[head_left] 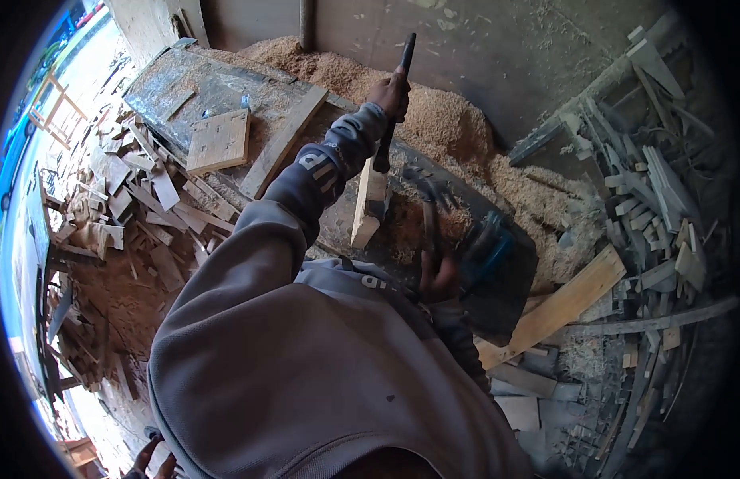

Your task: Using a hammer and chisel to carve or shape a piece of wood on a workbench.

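Grips a dark bar [383, 145] in the left hand [390, 96] — near a pale wood block [367, 204]; grasps a handled tool [430, 223] in the right hand [442, 279].

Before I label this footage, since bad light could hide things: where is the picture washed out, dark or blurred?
Head view: the outdoor ground at upper left is washed out; the bench's right end is dim, muting the blue tool; the right hand's tool looks smeared.
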The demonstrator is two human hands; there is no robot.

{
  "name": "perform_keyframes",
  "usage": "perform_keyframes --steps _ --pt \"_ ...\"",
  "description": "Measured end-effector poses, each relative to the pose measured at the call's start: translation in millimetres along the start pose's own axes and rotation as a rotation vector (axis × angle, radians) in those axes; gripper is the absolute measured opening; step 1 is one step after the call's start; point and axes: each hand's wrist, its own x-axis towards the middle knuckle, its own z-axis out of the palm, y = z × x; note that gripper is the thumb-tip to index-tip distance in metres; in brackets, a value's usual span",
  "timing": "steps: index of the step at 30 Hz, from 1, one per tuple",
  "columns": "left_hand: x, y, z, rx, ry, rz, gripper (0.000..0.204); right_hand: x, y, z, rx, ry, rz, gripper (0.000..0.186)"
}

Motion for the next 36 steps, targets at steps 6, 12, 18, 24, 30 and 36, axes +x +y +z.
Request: perform_keyframes --steps 6,12,18,24,30,36 --pt "8.7 1.5 5.2 0.012 0.095 -0.021 0.049 59.9 -85.6 -41.4 0.553 0.238 -0.335 0.025" --pt "20.7 -1.2 10.7 0.0 0.102 0.005 0.051 35.3 22.2 5.7 -0.395 -0.038 -0.14 0.028" --pt "18.7 7.2 11.2 0.018 0.086 0.015 0.049 52.0 -39.7 -74.9 0.049 0.258 -0.185 0.027" --pt "16.4 8.7 0.7 -0.031 0.018 0.025 0.049 66.2 -106.4 -55.9 0.472 0.381 -0.626 0.031" --pt "-4.5 23.1 -9.2 -0.159 -0.027 0.121 0.047 20.0 -3.2 4.0 0.05 0.221 -0.119 0.029" --pt "-29.9 46.4 -47.0 -0.234 -0.005 0.191 0.047 7.8 91.3 44.3 -0.412 -0.013 0.363 0.031"
